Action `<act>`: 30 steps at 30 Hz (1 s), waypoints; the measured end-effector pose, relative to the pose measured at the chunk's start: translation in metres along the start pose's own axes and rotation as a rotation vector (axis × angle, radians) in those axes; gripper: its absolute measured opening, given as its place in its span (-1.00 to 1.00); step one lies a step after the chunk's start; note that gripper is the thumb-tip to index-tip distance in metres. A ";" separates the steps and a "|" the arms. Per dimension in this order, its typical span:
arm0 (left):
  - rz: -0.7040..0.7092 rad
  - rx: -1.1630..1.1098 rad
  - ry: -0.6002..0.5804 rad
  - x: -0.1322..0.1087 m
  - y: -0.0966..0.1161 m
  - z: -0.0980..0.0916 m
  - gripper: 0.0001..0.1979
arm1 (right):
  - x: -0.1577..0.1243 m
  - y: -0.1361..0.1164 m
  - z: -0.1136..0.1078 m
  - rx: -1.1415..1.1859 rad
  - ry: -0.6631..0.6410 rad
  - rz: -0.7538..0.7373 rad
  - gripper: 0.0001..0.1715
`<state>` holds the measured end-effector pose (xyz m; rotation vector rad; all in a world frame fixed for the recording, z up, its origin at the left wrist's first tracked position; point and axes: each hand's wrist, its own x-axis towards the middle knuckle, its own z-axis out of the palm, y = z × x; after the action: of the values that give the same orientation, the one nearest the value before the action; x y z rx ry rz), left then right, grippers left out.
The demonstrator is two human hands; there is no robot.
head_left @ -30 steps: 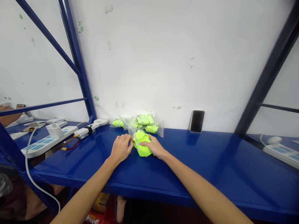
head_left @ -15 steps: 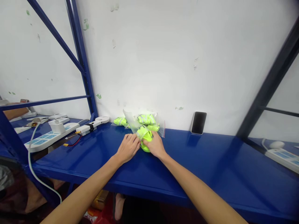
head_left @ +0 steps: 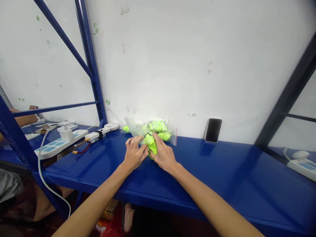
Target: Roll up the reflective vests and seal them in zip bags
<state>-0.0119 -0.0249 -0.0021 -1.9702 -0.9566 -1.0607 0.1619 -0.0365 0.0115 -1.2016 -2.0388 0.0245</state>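
A neon yellow-green cloth bundle [head_left: 150, 142] with a pale reflective strip lies partly inside a clear plastic bag [head_left: 133, 127] over the blue table. My right hand [head_left: 164, 153] grips the bundle from the right, thumb low and fingers along its top. On the left, my left hand [head_left: 135, 152] is pinched at the bag's edge beside the bundle. Just behind the hands, more bagged yellow-green bundles [head_left: 158, 126] rest near the wall.
A phone [head_left: 213, 130] leans on the wall to the right. Power strips [head_left: 58, 144], cables and a small white fan [head_left: 111, 126] are at the left on the blue table [head_left: 212, 177]. Blue metal posts rise on both sides. Another person's limbs show at far left.
The fingers of my right hand have moved up over the bundle. The bag's raised flap has tipped left and lower over the bundles behind. The whole view has shifted slightly.
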 end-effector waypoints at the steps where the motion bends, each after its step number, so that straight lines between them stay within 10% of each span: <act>1: -0.003 0.012 0.008 0.000 0.000 0.000 -0.89 | 0.001 0.001 0.002 0.030 0.035 0.025 -0.04; 6: -0.014 0.042 -0.002 0.002 0.005 -0.001 -0.92 | 0.002 0.013 0.007 0.188 0.108 0.244 -0.20; 12: 0.100 -0.075 -0.199 0.003 0.007 -0.004 -0.82 | -0.005 0.014 0.003 -0.090 0.027 0.037 -0.66; 22: 0.230 -0.229 -0.362 0.001 -0.003 -0.004 -0.87 | -0.005 0.021 -0.001 -0.317 -0.045 -0.068 -0.60; 30: -0.002 -0.136 -0.399 0.003 -0.015 0.005 -0.32 | -0.003 0.020 -0.004 -0.402 -0.084 -0.215 -0.51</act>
<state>-0.0215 -0.0125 0.0015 -2.3489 -1.1158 -0.7616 0.1797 -0.0288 0.0051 -1.2238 -2.3077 -0.4647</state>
